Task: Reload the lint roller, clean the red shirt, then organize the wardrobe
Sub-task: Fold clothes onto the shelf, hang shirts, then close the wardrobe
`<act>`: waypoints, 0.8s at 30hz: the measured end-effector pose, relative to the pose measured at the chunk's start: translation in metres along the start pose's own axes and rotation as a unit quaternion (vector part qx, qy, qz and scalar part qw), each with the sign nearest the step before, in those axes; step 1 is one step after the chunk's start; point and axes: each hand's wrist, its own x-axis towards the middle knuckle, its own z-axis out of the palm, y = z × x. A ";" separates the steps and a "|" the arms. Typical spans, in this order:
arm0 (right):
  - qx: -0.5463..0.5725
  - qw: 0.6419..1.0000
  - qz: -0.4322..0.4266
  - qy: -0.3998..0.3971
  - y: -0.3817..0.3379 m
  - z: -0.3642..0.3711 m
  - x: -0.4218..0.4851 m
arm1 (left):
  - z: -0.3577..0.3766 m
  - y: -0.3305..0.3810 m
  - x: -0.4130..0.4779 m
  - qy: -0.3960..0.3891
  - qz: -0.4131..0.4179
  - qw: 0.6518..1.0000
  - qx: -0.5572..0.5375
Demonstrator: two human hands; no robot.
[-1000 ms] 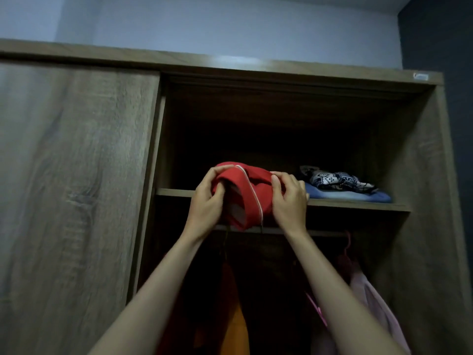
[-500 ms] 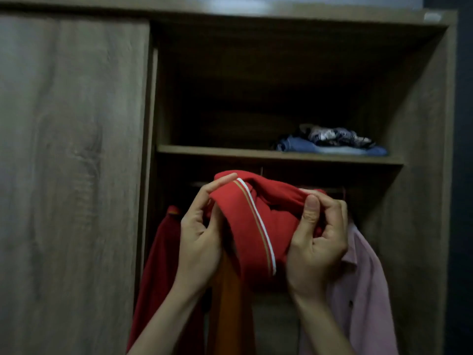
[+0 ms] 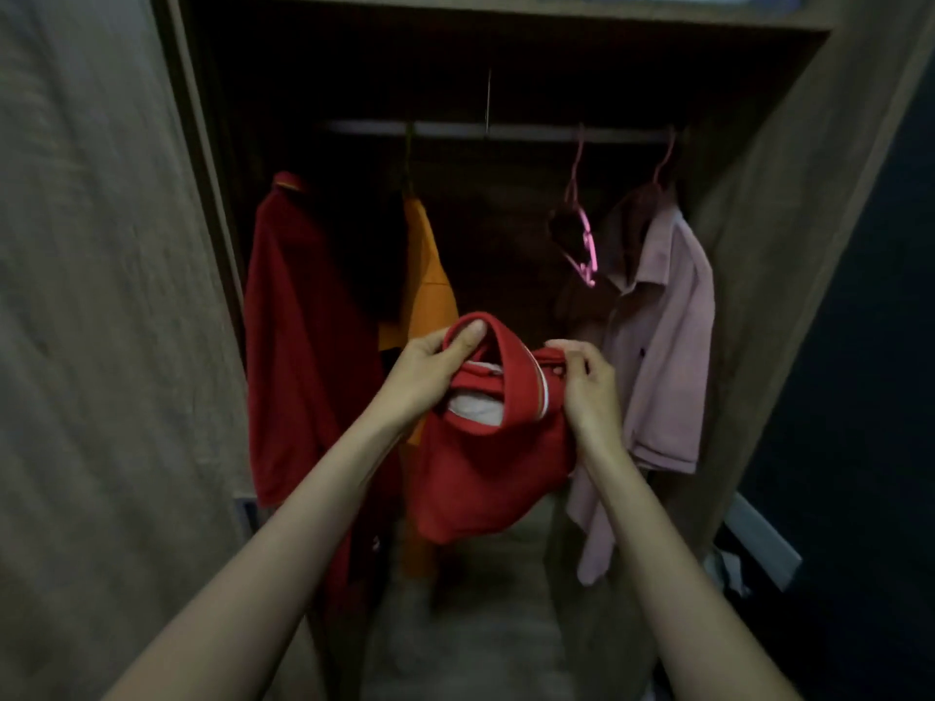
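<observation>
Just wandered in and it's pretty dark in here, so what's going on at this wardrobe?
A person stands at an open wardrobe, holding a bunched red shirt by its collar, the left hand and the right hand each pinching one side. On the rail behind hang a dark red shirt, an orange one, a pink shirt and an empty pink hanger. The held shirt is not on a hanger.

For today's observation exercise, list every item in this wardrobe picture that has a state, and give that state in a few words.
Red shirt: off the rail, bunched, held at the collar by both hands.
Left hand: gripping the collar.
Right hand: pinching the collar.
Dark red shirt: hanging.
Orange shirt: hanging.
Pink shirt: hanging on a hanger.
Pink hanger: on the rail, empty.
Wardrobe: open.
</observation>
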 end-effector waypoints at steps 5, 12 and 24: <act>-0.008 0.991 -0.064 0.119 -0.012 -0.001 -0.059 | 0.017 -0.027 0.005 0.161 -0.068 0.983 -0.061; 0.028 0.988 -0.090 0.118 -0.009 0.031 -0.078 | 0.038 -0.036 -0.003 0.197 -0.033 0.978 -0.056; 0.062 0.995 -0.064 0.048 -0.012 0.014 -0.023 | -0.024 -0.032 0.009 -0.013 0.044 0.962 0.270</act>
